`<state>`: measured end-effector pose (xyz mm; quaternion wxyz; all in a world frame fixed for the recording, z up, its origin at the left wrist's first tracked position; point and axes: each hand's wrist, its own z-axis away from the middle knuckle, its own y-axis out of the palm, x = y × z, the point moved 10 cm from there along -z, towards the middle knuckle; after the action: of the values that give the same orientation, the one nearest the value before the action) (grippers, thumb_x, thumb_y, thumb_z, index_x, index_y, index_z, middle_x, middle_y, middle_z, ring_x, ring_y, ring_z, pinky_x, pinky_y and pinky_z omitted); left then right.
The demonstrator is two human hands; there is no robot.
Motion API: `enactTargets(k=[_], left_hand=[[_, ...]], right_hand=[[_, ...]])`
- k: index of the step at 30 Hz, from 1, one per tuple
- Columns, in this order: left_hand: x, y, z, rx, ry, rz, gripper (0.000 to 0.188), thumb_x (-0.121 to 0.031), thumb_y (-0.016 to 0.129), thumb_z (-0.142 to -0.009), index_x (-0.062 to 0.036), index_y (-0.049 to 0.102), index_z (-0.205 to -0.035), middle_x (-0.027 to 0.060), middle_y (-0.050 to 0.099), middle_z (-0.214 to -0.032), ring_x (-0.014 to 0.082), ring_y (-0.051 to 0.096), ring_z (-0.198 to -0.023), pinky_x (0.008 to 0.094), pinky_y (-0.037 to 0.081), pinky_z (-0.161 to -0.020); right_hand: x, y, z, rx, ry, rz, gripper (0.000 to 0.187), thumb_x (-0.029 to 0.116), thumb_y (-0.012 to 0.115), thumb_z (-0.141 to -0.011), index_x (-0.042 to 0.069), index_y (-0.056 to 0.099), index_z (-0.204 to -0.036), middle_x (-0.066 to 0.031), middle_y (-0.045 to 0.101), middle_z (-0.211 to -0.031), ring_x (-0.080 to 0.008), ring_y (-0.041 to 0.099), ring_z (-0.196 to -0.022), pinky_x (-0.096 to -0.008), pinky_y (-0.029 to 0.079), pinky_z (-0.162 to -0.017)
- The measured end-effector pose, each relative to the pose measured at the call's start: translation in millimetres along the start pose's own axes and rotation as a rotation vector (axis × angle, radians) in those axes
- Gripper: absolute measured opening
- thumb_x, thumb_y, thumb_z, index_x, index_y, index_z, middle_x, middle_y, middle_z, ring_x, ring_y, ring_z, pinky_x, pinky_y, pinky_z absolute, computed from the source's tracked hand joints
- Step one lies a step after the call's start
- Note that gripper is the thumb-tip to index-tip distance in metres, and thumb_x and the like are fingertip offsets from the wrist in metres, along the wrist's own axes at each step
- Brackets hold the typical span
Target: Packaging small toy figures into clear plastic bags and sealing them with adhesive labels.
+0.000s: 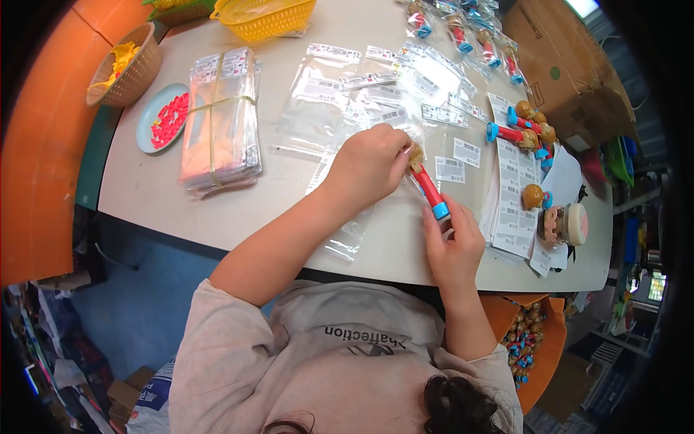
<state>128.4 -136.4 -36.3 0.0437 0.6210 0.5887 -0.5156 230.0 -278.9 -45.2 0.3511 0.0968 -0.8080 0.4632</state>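
Observation:
A toy with a red tube handle (428, 187), a blue end and a golden-brown top slants between my hands above the table. My right hand (457, 242) grips it by the blue end, thumb on one side and fingers on the other. At the brown top, my left hand (370, 163) is closed in a pinch; its fingers hide what they hold, perhaps a bag edge or the toy itself. Flat clear plastic bags (303, 108) with printed header strips lie beyond and under my hands. Two barcode labels (466, 152) are just right of the toy.
A banded stack of bags (220, 130) stands left, beside a plate (146, 126) of small pink-red pieces. Baskets (264, 20) line the far left. Rightward are label sheets (515, 217), loose toys (517, 135), a jar (577, 224) and a carton (571, 65). Bagged toys (459, 32) lie far; an orange container (553, 340) holds more.

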Motion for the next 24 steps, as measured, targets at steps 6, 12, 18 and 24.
enactTargets(k=[6, 12, 18, 24], left_hand=[[-2, 8, 4, 0.056, -0.014, 0.052, 0.009, -0.005, 0.064, -0.081, -0.0009, 0.063, -0.089, 0.0137, 0.063, -0.082, 0.0287, 0.063, -0.071, 0.0347, 0.051, -0.064], [-6, -14, -1, -0.109, 0.027, -0.086, 0.008, -0.006, 0.064, -0.082, -0.0017, 0.061, -0.088, 0.0123, 0.062, -0.08, 0.0277, 0.062, -0.07, 0.0347, 0.05, -0.064], [-8, -7, 3, -0.072, 0.034, 0.028, 0.009, -0.006, 0.065, -0.081, -0.0017, 0.06, -0.088, 0.012, 0.06, -0.078, 0.0263, 0.062, -0.069, 0.0335, 0.05, -0.061], [-18, -4, 4, -0.057, 0.097, 0.069, 0.009, -0.005, 0.065, -0.081, -0.0025, 0.058, -0.086, 0.0118, 0.061, -0.077, 0.0264, 0.062, -0.065, 0.0329, 0.05, -0.058]], right_hand=[[2, 17, -14, 0.071, 0.004, -0.198, 0.028, 0.008, 0.073, -0.08, -0.002, 0.065, -0.104, -0.003, 0.052, -0.083, -0.0074, 0.044, -0.06, -0.0217, 0.035, -0.051], [7, 3, -8, -0.048, -0.076, -0.197, 0.025, 0.006, 0.071, -0.082, -0.002, 0.065, -0.104, -0.0012, 0.052, -0.083, -0.0057, 0.048, -0.062, -0.0192, 0.039, -0.052], [-43, 28, 4, 0.016, 0.455, -0.707, 0.026, 0.001, 0.068, -0.084, -0.002, 0.063, -0.11, -0.0026, 0.055, -0.094, -0.0065, 0.055, -0.069, -0.0198, 0.048, -0.057], [2, 18, -11, 0.049, -0.064, -0.264, 0.036, -0.001, 0.07, -0.08, -0.001, 0.062, -0.116, -0.0064, 0.057, -0.101, -0.0089, 0.058, -0.078, -0.0211, 0.052, -0.064]])
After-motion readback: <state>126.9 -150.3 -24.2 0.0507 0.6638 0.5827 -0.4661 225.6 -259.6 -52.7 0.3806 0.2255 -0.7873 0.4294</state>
